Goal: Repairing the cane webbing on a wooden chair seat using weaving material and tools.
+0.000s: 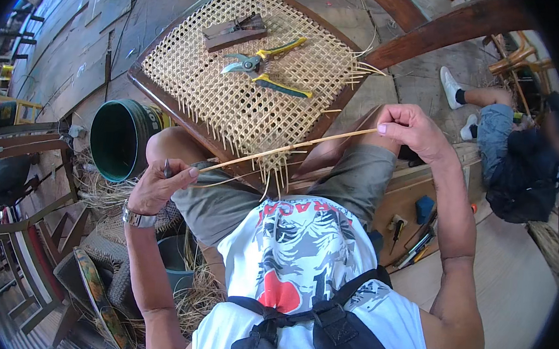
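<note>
A long, thin cane strip [288,147] is stretched between my hands above my lap, its right end higher. My left hand [160,185], with a metal watch on the wrist, pinches one end; a small dark pointed thing also shows at its fingers, too little visible to name. At the other end, the thumb and fingers of my right hand [414,131] are closed on the strip. Beyond the strip lies a chair seat [188,79] of woven cane in a dark wooden frame, loose cane ends sticking out along its near and right edges.
On the seat rest yellow-handled pruning shears [262,65] and a brown wooden block [235,32]. A green-lined bucket [121,139] lies tipped at the left, near cane scraps [107,190]. Several hand tools [418,241] lie right of my lap. Another person [497,126] sits at far right.
</note>
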Demonstrator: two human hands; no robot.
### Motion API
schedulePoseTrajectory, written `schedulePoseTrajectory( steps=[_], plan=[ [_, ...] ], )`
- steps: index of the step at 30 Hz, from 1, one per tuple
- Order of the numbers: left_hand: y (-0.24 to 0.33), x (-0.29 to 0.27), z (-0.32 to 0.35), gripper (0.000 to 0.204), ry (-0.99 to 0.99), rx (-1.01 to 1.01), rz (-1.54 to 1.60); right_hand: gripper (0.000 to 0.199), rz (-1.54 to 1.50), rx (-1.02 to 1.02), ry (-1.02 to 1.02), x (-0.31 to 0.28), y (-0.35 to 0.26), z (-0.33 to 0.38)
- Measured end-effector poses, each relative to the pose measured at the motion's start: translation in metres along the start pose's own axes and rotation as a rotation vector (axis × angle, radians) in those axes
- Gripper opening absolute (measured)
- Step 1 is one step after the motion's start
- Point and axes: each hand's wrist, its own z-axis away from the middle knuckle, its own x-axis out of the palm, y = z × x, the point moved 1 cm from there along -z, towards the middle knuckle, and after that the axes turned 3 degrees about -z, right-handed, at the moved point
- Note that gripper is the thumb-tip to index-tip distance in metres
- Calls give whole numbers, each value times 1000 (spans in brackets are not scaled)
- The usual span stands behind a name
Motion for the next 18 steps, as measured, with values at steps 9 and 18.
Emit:
schedulePoseTrajectory(
  steps=[9, 18],
  plan=[
    [-2, -3, 8, 33, -4, -8, 63, 12, -1, 39, 19, 0, -6, 4],
    [3, -3, 14, 29, -55, 22, 35, 12, 92, 34, -9, -6, 3, 15]
  ],
)
